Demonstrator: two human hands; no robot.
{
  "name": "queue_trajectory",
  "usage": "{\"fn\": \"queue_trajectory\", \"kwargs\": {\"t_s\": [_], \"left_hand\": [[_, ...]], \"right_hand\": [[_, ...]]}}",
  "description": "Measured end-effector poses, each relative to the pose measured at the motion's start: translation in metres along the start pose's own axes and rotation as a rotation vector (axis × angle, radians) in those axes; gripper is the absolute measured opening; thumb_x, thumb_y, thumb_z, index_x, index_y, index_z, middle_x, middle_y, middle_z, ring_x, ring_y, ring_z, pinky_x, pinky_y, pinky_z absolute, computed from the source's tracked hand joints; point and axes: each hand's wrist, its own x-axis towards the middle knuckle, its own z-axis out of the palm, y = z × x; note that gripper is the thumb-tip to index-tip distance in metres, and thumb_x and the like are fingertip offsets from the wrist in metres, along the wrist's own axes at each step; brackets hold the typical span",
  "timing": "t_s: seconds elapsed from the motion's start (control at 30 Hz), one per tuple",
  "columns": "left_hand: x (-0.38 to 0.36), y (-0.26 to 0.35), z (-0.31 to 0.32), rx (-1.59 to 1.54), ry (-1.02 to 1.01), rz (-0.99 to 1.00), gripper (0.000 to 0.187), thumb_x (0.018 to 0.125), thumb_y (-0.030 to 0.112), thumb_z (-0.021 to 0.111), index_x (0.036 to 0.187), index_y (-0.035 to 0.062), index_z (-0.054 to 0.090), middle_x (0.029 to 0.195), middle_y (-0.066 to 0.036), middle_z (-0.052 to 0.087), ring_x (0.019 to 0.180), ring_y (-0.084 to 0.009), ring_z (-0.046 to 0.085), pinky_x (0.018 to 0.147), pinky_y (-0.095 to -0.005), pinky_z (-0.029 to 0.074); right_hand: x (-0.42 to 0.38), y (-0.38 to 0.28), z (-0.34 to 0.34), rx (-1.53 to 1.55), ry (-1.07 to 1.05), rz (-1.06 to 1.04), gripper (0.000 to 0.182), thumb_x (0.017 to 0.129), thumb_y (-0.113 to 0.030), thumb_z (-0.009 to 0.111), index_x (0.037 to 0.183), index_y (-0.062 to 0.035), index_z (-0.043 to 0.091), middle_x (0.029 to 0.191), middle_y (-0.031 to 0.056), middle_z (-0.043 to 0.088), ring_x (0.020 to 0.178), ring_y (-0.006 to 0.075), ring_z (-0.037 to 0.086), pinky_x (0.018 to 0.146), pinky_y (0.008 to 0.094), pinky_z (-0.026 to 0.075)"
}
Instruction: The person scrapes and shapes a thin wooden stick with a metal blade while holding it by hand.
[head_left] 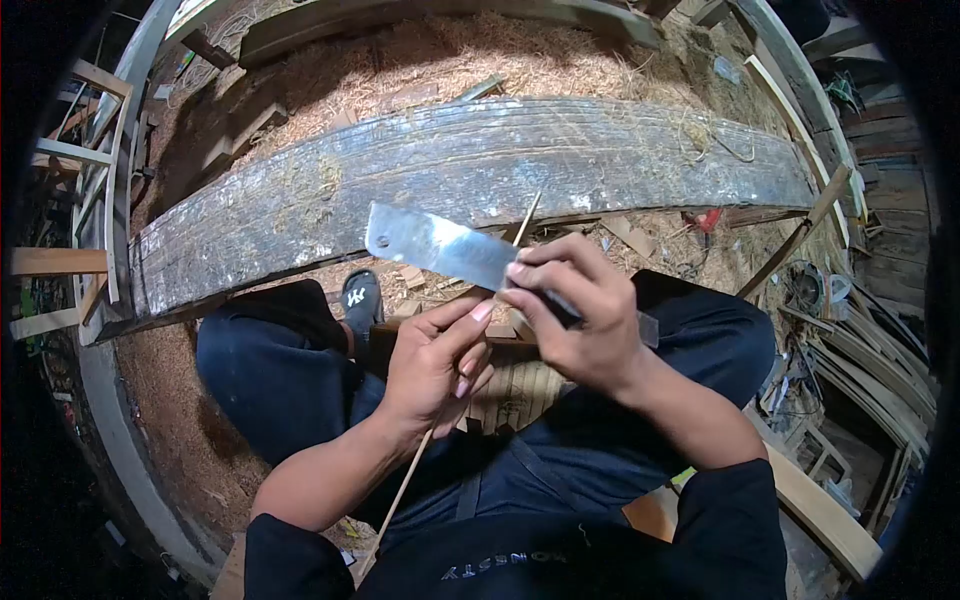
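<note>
A thin wooden stick [402,488] runs diagonally from near my lap up past my fingers, its tip over the plank's front edge. My left hand [437,360] is closed around the stick at its middle. In my right hand [585,310] is a flat, shiny metal blade [440,245] with a small hole near its far left end. The blade lies across the stick, and my right fingers wrap round the blade's right part, close to my left fingertips. Whether the right fingers also touch the stick is unclear.
A long weathered plank [460,165] spans in front of my knees. Wood shavings [400,62] cover the ground beyond it. A wooden frame [115,180] stands at the left. Curved strips [870,375] are stacked at the right. A sandalled foot [361,300] shows below the plank.
</note>
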Motion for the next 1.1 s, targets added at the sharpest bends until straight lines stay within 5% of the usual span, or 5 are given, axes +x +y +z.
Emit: {"fn": "queue_trajectory", "kwargs": {"t_s": [0.63, 0.77, 1.1], "left_hand": [[0.000, 0.002, 0.002, -0.042, -0.006, 0.022, 0.040, 0.101, 0.011, 0.055, 0.140, 0.0033, 0.052, 0.057, 0.003, 0.040, 0.042, -0.0062, 0.033, 0.043, -0.0216, 0.028], [-0.007, 0.000, 0.000, -0.003, 0.064, -0.006, 0.041, 0.101, 0.011, 0.054, 0.142, 0.0041, 0.051, 0.056, 0.003, 0.039, 0.042, -0.0059, 0.032, 0.043, -0.0219, 0.028], [-0.013, 0.002, 0.001, 0.037, -0.056, 0.053, 0.039, 0.101, 0.010, 0.054, 0.140, 0.0037, 0.053, 0.056, 0.005, 0.040, 0.041, -0.0052, 0.033, 0.042, -0.0216, 0.028]], "right_hand": [[0.005, 0.006, 0.001, -0.131, 0.048, 0.036, 0.014, 0.082, -0.012, 0.076, 0.089, -0.0022, 0.069, 0.091, 0.0104, 0.064, 0.072, 0.0289, 0.068, 0.062, 0.0376, 0.054], [0.004, 0.014, -0.004, -0.178, 0.021, 0.019, 0.012, 0.083, -0.011, 0.074, 0.090, -0.0031, 0.069, 0.087, 0.0079, 0.063, 0.064, 0.0201, 0.066, 0.054, 0.0312, 0.054], [0.020, 0.030, -0.024, -0.262, 0.135, 0.076, 0.014, 0.084, -0.012, 0.075, 0.091, -0.0014, 0.070, 0.091, 0.0090, 0.066, 0.068, 0.0192, 0.066, 0.055, 0.0314, 0.051]]}}
